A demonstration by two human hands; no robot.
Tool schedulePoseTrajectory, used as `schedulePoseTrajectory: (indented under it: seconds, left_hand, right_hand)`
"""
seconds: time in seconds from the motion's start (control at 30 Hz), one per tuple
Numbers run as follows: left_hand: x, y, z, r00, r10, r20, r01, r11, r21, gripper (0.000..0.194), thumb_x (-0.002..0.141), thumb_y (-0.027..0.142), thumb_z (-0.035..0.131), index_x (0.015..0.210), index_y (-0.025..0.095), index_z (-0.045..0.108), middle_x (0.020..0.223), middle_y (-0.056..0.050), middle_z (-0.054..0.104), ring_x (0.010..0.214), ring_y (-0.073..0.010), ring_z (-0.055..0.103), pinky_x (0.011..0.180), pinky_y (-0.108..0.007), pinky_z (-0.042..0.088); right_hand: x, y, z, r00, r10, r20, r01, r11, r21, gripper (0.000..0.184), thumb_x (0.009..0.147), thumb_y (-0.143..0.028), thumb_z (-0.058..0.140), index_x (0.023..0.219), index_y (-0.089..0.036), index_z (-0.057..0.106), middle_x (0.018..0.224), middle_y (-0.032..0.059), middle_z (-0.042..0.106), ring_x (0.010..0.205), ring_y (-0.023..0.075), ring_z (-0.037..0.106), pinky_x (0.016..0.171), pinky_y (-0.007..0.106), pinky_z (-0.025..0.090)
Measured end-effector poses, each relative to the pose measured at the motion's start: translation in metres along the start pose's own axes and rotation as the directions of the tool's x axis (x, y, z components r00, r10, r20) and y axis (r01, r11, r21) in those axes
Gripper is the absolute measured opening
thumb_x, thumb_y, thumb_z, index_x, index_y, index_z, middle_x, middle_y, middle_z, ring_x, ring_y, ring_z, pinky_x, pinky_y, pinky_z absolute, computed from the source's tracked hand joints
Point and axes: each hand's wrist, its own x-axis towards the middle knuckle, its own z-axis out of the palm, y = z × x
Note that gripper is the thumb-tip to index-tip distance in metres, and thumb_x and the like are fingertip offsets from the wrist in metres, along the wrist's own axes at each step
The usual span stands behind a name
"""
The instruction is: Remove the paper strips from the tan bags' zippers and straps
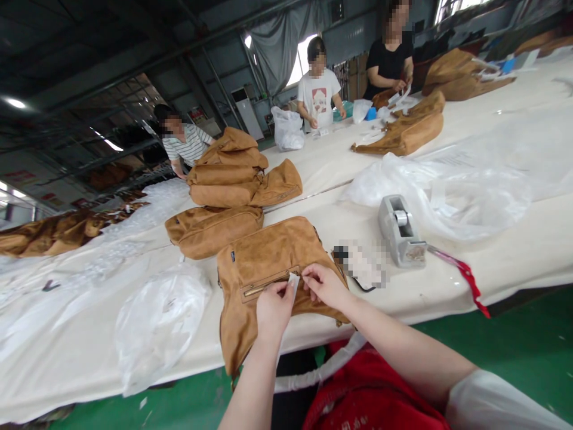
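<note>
A tan leather bag (268,251) lies flat in front of me, with a zipped pocket (264,284) across its face. My left hand (274,304) rests over the pocket, thumb and finger closed on a small white strip (293,279). Just to its right, by the pocket's far end, my right hand (323,283) is pinched, its fingertips close to the strip. Whatever sits between those fingertips is too small to make out. A strap wrapped in white (313,380) hangs below the bag at the table's edge.
Right of the bag are a phone-like item (364,266), a grey tape dispenser (400,233) and red-handled scissors (465,275). Clear plastic bags (163,322) lie to the left, and more tan bags (219,230) are piled behind. Several people work across the white-covered table (322,209).
</note>
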Motion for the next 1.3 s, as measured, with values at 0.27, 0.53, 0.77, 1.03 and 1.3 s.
schedulePoseTrajectory:
  seconds: [0.27, 0.53, 0.77, 1.03, 1.3]
  left_hand:
    - [0.007, 0.0, 0.016, 0.992, -0.025, -0.122, 0.028, 0.999, 0.017, 0.028, 0.08, 0.04, 0.054, 0.077, 0.019, 0.072, 0.073, -0.007, 0.072, 0.067, -0.0187, 0.064, 0.061, -0.026, 0.041]
    - [0.011, -0.005, 0.016, 0.989, -0.015, -0.144, 0.018, 1.0, 0.014, 0.027, 0.081, 0.038, 0.053, 0.07, 0.02, 0.07, 0.06, -0.002, 0.066, 0.057, -0.0163, 0.061, 0.057, -0.025, 0.041]
    - [-0.015, 0.003, 0.023, 0.953, 0.208, -0.219, -0.126, 0.934, 0.335, 0.026, 0.089, 0.022, 0.046, 0.105, 0.017, 0.066, 0.095, -0.008, 0.065, 0.083, -0.0196, 0.061, 0.071, -0.029, 0.046]
    - [-0.027, -0.005, 0.033, 0.926, 0.378, -0.021, -0.273, 0.706, 0.653, 0.04, 0.087, 0.01, 0.046, 0.126, 0.011, 0.054, 0.097, -0.01, 0.06, 0.086, -0.0206, 0.06, 0.071, -0.03, 0.052]
    - [-0.013, -0.006, 0.012, 1.0, -0.014, 0.001, 0.014, 0.999, -0.052, 0.028, 0.085, 0.021, 0.051, 0.112, 0.014, 0.056, 0.101, -0.01, 0.067, 0.083, -0.0168, 0.066, 0.076, -0.028, 0.051]
  right_hand:
    - [0.001, -0.008, 0.003, 0.988, 0.103, 0.115, -0.092, 0.991, -0.096, 0.026, 0.089, -0.037, 0.049, 0.071, -0.018, 0.053, 0.06, -0.0012, 0.062, 0.036, 0.008, 0.053, 0.033, 0.018, 0.038]
    - [0.014, -0.018, 0.013, 0.953, 0.275, 0.13, -0.284, 0.957, 0.058, 0.027, 0.088, -0.029, 0.053, 0.065, -0.016, 0.057, 0.058, -0.0002, 0.065, 0.033, 0.0053, 0.05, 0.03, 0.015, 0.034]
    - [0.02, -0.014, 0.02, 0.962, 0.265, 0.064, -0.272, 0.952, 0.138, 0.023, 0.081, -0.02, 0.057, 0.058, -0.015, 0.057, 0.045, -0.0049, 0.055, 0.027, 0.0026, 0.037, 0.028, 0.016, 0.023]
    - [0.016, -0.011, 0.016, 0.964, 0.243, 0.112, -0.263, 0.935, 0.238, 0.033, 0.08, -0.041, 0.058, 0.058, -0.016, 0.056, 0.043, -0.0038, 0.054, 0.026, 0.004, 0.033, 0.028, 0.02, 0.017]
    - [0.011, -0.007, 0.018, 0.986, 0.147, 0.077, -0.164, 0.942, 0.293, 0.037, 0.07, -0.048, 0.066, 0.056, -0.016, 0.053, 0.042, -0.0061, 0.051, 0.026, 0.0025, 0.031, 0.029, 0.019, 0.015]
